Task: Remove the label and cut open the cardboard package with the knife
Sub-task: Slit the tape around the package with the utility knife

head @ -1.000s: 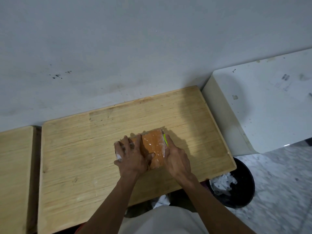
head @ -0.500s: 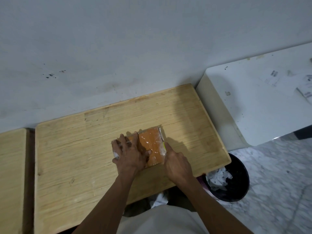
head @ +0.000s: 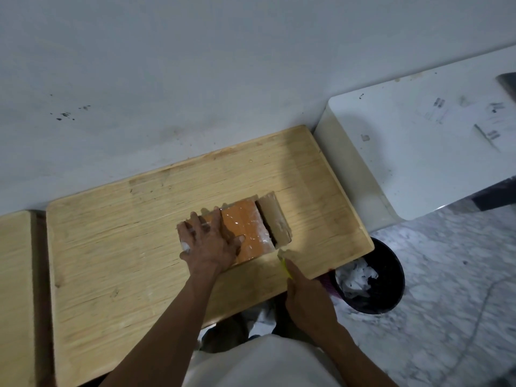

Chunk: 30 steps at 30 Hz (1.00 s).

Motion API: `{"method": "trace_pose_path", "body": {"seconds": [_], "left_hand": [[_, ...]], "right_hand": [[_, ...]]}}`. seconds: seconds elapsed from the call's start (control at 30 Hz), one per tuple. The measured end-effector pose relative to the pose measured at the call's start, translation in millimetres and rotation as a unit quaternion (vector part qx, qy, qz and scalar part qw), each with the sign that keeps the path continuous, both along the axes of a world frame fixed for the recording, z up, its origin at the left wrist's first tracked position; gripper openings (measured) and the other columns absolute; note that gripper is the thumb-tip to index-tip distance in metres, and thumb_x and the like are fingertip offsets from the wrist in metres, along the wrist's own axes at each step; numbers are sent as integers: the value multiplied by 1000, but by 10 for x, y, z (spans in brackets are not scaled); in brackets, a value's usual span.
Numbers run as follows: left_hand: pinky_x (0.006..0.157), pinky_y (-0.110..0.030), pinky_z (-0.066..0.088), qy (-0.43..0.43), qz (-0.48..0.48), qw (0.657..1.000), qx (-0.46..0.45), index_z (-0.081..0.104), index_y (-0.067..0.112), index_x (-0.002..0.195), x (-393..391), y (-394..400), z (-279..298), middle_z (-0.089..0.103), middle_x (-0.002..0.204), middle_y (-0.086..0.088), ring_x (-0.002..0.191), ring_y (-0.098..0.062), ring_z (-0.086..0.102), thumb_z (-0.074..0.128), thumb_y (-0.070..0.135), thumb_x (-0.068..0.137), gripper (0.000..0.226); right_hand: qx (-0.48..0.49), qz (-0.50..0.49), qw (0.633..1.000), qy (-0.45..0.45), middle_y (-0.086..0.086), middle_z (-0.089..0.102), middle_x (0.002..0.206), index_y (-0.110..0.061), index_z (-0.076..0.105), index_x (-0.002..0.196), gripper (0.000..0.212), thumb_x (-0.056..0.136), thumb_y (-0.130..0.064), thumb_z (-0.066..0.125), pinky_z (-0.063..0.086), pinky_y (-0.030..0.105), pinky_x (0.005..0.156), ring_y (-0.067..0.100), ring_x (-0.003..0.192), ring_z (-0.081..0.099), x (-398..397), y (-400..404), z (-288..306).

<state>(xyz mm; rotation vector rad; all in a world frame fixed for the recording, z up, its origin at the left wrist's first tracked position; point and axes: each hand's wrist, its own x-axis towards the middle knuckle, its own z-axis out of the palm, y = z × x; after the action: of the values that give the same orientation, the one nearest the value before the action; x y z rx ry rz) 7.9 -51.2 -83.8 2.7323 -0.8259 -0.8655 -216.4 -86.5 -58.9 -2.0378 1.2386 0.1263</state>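
Two bare hands are at work over a pale wooden bench (head: 117, 247) set against a grey wall. The small cardboard package wrapped in glossy orange tape (head: 245, 227) lies flat near the middle of the bench, toward its right half. The left hand (head: 209, 241) is laid flat on the package's left part, fingers spread apart and pressing down, nothing being clasped. At the package's right end a plain brown cardboard flap (head: 275, 219) is seen standing away from the orange body, a dark gap showing between the two. The right hand (head: 307, 300) is held just off the near right corner of the package, closed around a yellow-handled knife (head: 285, 264), of which only a short yellow stretch shows; the blade itself cannot be made out.

No label is visible on the exposed surfaces, though much is hidden under the left hand. The cutting step is judged to be in hand, one end apparently opened already. For the next move, the knife would likely need to be set into a taped seam that remains shut, the package being pinned firmly and the left fingers kept clear of the blade's path. A black round waste bin holding crumpled white paper (head: 368, 277) stands on the floor beside the bench.
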Motion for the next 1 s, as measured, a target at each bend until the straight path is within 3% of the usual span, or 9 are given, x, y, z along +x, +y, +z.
{"method": "trace_pose_path", "body": {"seconds": [0.13, 0.2, 0.3, 0.4, 0.47, 0.6, 0.77, 0.93, 1.0], "left_hand": [[104, -73, 27, -5, -10, 1000, -5, 4, 49, 148, 11, 31, -22, -13, 162, 1, 146, -37, -19, 62, 67, 79, 93], [104, -73, 26, -3, -8, 1000, -6, 4, 47, 150, 17, 50, -31, -14, 162, 0, 147, -36, -19, 61, 69, 78, 94], [107, -71, 24, -2, 11, 999, -39, 6, 40, 152, -4, 120, 0, -14, 163, -2, 148, -34, -17, 63, 70, 75, 101], [109, -69, 24, 3, 15, 997, -81, 6, 38, 154, -21, 259, -1, -13, 164, -5, 149, -33, -13, 69, 70, 70, 109], [109, -65, 31, 3, 21, 995, -100, 9, 39, 154, -26, 378, -30, -11, 163, -3, 149, -35, -6, 73, 70, 66, 113], [110, -61, 30, 19, 58, 988, -139, 16, 43, 151, -98, 613, -33, -5, 164, 2, 148, -36, 3, 67, 81, 58, 113], [121, -45, 9, -4, 54, 988, -148, 12, 30, 155, -189, 755, -53, 4, 165, -9, 151, -27, 1, 50, 88, 59, 119], [119, -51, 17, 0, 97, 987, -131, 12, 39, 153, -218, 765, -131, 3, 165, -5, 150, -32, 2, 49, 91, 57, 116], [119, -52, 17, -5, 97, 987, -131, 15, 39, 152, -218, 747, -151, 5, 165, -6, 150, -32, 3, 50, 91, 57, 114]], "right_hand": [[-16, -74, 994, -78, -7, 45, 54, -30, 37, 145, 44, 101, -27, 43, 34, 20, 48, 5, 48, 47, -60, -39, -64], [-7, -106, 987, -118, -6, 52, 61, -25, 53, 128, 29, 100, -30, 46, 44, 27, 53, 7, 55, 54, -18, -149, -77], [-4, -128, 978, -166, -5, 58, 67, -20, 60, 105, 14, 97, -29, 55, 49, 31, 59, 7, 61, 57, 140, -367, -44], [15, -135, 977, -162, -2, 66, 85, -18, 61, 107, 19, 94, -31, 60, 53, 34, 68, 11, 75, 62, 332, -585, -70], [31, -118, 980, -160, -1, 64, 88, -18, 59, 104, 20, 92, -34, 61, 53, 35, 65, 13, 77, 62, 467, -682, -92], [31, -73, 986, -145, 1, 61, 84, -18, 55, 101, 20, 93, -37, 59, 42, 27, 56, 14, 73, 58, 650, -787, -196], [13, -121, 982, -146, 4, 60, 81, -14, 57, 93, 21, 97, -35, 54, 40, 31, 60, 23, 74, 58, 576, -995, -392], [1, -142, 978, -150, -1, 57, 70, -13, 60, 93, 28, 100, -37, 47, 37, 24, 53, 12, 64, 52, 447, -1290, -390], [-7, -163, 973, -163, -1, 56, 67, -14, 60, 84, 31, 99, -39, 49, 36, 22, 54, 9, 63, 51, 441, -1370, -363]]}}
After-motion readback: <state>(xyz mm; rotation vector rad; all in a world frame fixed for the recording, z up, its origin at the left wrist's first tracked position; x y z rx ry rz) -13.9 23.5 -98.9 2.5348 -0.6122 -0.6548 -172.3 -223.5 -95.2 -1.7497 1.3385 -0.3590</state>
